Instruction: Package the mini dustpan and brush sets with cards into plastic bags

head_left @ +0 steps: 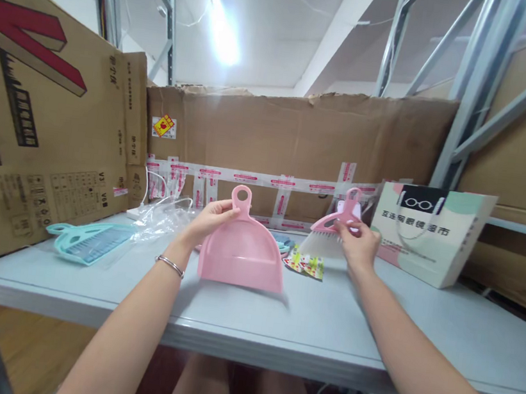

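A pink dustpan [243, 246] is held up by its handle in my left hand [214, 220], its wide edge low over the table. My fingers are closed round the base of that handle, below the hanging hole. To the right, my right hand [358, 242] grips a small pink hand brush [349, 211] by its lower body. The brush's pale bristles point down and to the left, and its looped handle points up. Just below the bristles lie small green and yellow packets [305, 264] on the table.
A light-blue dustpan and brush set [92, 242] lies at the left by crumpled clear plastic [163, 219]. A white and green paper bag [427, 235] stands at the right. Large cardboard boxes [44, 129] and a taped cardboard wall [270, 140] enclose the grey table [314, 323].
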Tool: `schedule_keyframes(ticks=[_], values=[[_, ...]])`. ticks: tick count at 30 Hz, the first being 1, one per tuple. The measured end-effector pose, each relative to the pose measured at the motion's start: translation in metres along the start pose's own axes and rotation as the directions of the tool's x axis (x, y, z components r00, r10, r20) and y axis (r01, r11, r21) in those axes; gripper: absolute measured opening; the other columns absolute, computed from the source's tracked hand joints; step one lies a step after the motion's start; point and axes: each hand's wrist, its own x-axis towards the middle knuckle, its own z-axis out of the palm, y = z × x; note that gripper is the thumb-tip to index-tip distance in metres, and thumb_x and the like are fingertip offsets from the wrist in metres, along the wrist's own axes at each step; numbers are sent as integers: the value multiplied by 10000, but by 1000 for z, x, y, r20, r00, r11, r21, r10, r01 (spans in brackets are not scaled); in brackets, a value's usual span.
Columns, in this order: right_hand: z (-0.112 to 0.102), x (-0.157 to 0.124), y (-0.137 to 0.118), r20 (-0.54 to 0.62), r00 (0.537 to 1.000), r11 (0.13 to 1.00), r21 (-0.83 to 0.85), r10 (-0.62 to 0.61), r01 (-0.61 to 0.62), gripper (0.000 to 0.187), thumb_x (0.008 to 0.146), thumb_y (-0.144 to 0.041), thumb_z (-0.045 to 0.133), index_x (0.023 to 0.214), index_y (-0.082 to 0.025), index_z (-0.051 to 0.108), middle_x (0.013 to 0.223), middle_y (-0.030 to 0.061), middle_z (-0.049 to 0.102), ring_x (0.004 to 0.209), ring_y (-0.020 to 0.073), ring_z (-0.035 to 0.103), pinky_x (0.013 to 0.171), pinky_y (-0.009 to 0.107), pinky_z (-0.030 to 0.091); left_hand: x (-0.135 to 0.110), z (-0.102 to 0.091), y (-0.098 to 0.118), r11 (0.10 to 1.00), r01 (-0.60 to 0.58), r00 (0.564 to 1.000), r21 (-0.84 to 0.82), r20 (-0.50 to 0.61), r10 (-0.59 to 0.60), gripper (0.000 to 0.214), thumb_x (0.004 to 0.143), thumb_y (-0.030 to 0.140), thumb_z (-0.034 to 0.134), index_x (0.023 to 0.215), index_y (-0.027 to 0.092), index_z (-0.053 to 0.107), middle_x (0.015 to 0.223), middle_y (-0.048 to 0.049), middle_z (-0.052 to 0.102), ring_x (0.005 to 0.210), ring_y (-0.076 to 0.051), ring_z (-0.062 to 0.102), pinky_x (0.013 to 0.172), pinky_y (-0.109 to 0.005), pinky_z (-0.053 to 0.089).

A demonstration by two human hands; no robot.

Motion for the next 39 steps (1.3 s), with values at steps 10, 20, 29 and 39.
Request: schedule_keyframes(ticks=[10,20,29,39], values=[[0,-5,-11,3,985,985,19,172,-172,368,549,-480,704,696,-153,620,655,-1,478,628,156,466,688,327,424,0,3,0,998,3,1000,55,16,-4,439,683,442,679,1022,164,666,942,-95,690,781,-196,634,674,-272,482],[-33,-34,-102,241,970,957,275,23,-91,397,563,-535,696,713,-176,617,553,-3,576,430,97,420,427,241,317,5,7,-8,988,7,995,154,-100,9,359,720,449,632,950,175,670,892,-54,668,773,-172,609,677,-259,455],[14,-107,-138,728,685,997,-35,-23,72,314,674,-456,629,504,-216,520,382,-27,534,412,130,518,490,245,376,11,19,-19,990,-54,998,127,-28,58,360,789,463,541,919,138,629,855,-52,637,762,-140,571,682,-235,440],[25,-105,-127,681,725,992,125,-104,24,268,767,-411,539,645,-190,629,479,-11,598,487,133,578,602,255,433,15,17,-25,951,-140,989,276,84,121,368,772,306,585,1089,121,576,840,-62,655,683,-129,578,680,-258,453]])
